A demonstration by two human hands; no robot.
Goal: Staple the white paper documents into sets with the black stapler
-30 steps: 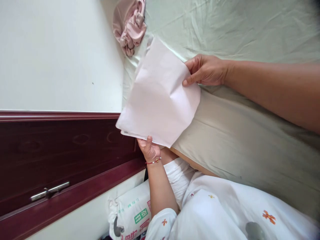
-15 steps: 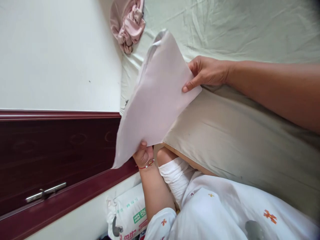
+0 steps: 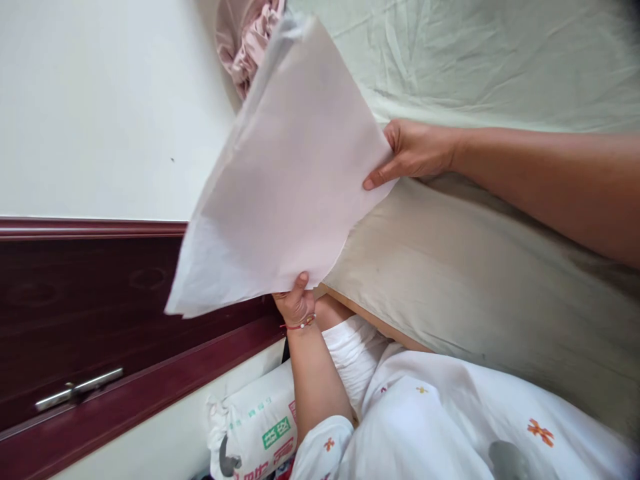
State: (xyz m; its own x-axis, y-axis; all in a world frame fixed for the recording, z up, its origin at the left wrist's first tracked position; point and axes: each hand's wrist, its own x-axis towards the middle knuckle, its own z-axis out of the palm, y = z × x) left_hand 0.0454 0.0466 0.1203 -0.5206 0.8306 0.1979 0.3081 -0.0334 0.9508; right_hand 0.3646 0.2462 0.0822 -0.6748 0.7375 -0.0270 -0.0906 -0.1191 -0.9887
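Between my two hands I hold a stack of white paper sheets (image 3: pixel 285 173), tilted and slightly curved, its far and left edges fanned a little. My right hand (image 3: pixel 410 150) pinches the right edge, thumb on top and fingers hidden beneath. At the lower edge, my left hand (image 3: pixel 296 303) grips the paper with the thumb over it; the other fingers are mostly behind the sheets. A red bracelet circles the left wrist. The stack hangs above the corner of the bed, and its left corner sticks out over the dark red wood.
A pale green sheet (image 3: pixel 475 67) covers the bed. Crumpled pink fabric (image 3: pixel 245 47) lies at the far left corner. A dark red wooden panel (image 3: pixel 90 293) with a metal handle (image 3: pixel 80 389) stands at left, beneath a white wall (image 3: pixel 100 107). A printed plastic bag (image 3: pixel 260 420) sits below my left arm.
The paper has swung flatter and wider, its lower left corner moving left and its top moving up over the pink fabric. My left hand has shifted slightly right; the right hand barely moved.
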